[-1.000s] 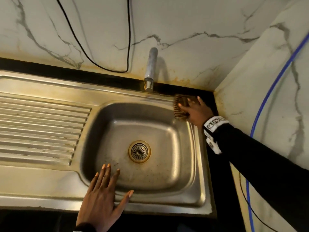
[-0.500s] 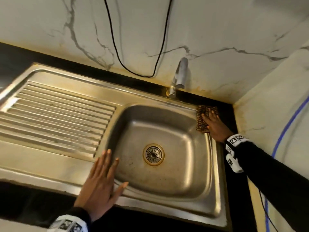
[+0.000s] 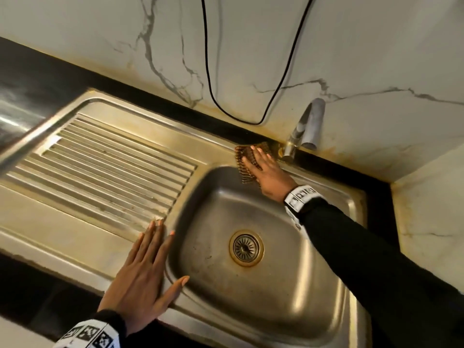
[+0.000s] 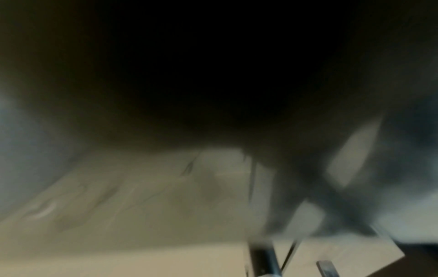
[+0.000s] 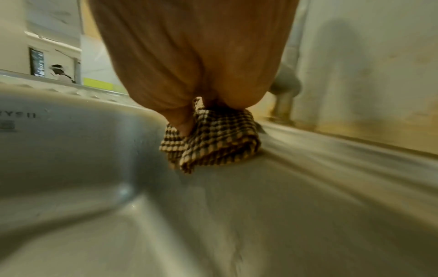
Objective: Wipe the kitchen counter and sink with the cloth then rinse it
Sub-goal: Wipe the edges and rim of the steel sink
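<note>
A brown checked cloth (image 3: 242, 162) lies on the back rim of the steel sink (image 3: 251, 292), just left of the tap (image 3: 305, 126). My right hand (image 3: 261, 162) presses flat on it with straight fingers. In the right wrist view the cloth (image 5: 213, 138) bunches under my right hand's palm (image 5: 196, 56) at the basin's edge, with the tap's base (image 5: 284, 90) behind it. My left hand (image 3: 143, 267) rests flat and empty on the sink's front left rim, fingers together, thumb out over the basin. The left wrist view is dark and blurred.
A ribbed drainboard (image 3: 113, 167) adjoins the basin on the left. A brass-ringed drain (image 3: 246, 248) sits in the stained basin floor. A black cable (image 3: 208, 71) loops down the marble wall. A black counter strip (image 3: 30, 79) runs behind the sink; a side wall closes the right.
My right hand has slid the cloth leftward along the back rim, from the right corner to the left of the tap. The left hand stays flat on the front rim.
</note>
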Demonstrator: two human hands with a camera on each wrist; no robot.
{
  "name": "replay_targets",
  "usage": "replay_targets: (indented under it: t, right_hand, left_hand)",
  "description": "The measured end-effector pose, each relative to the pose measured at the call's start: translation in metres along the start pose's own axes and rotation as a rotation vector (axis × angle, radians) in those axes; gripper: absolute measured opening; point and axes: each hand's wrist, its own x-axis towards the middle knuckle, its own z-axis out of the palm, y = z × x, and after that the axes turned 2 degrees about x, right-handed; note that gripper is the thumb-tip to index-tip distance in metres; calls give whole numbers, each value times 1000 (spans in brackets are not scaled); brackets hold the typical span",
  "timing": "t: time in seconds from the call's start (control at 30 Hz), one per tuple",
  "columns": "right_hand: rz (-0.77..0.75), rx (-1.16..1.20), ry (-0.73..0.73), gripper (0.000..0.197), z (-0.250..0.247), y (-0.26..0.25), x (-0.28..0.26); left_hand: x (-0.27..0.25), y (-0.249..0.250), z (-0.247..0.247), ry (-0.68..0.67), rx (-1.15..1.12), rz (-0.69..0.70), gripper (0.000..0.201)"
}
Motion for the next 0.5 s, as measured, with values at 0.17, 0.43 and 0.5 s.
replay_targets:
  t: [0.17, 0.43, 0.5]
  right_hand:
    - [-70, 12, -97, 80, -17, -57, 99]
    - [206, 123, 68, 76, 4, -15, 34]
    - [409, 147, 97, 78, 10, -3, 17]
  left_hand:
    - [0, 1, -1, -9, 9, -41, 99]
    - [-1, 1, -2, -27, -23, -62, 101]
    - [0, 2, -3, -12, -32, -69, 102]
